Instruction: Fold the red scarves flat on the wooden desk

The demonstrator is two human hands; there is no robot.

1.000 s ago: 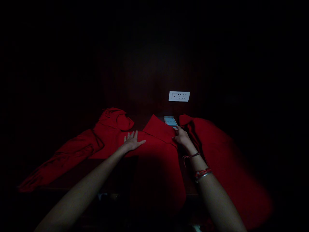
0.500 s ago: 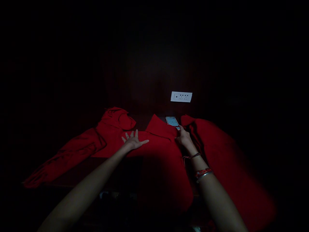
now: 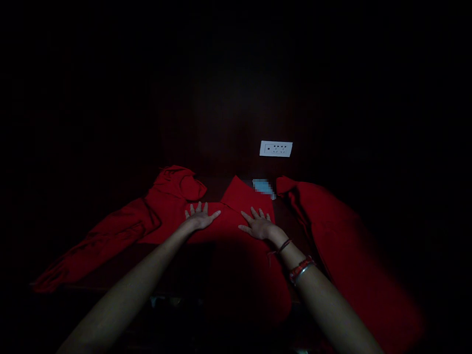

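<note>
Red cloth (image 3: 228, 216) lies spread over a dark surface, with a corner folded at its far side and a long part hanging toward me. My left hand (image 3: 199, 218) rests on it with fingers spread, holding nothing. On the folded part, to the right, lies my right hand (image 3: 258, 225), also flat with its fingers apart. Just beyond the fold is a phone (image 3: 262, 187), its lit screen blurred out. Bracelets circle my right wrist and forearm.
Crumpled red fabric with a fringe-like end (image 3: 121, 221) lies at the left. Another large red cloth (image 3: 339, 231) drapes over the right side toward me. A white wall socket (image 3: 276, 148) sits on the dark wall behind. Most surroundings are too dark to make out.
My right hand has left the phone's near edge and moved left and nearer onto the red cloth, its fingers now spread. My left hand has shifted slightly left.
</note>
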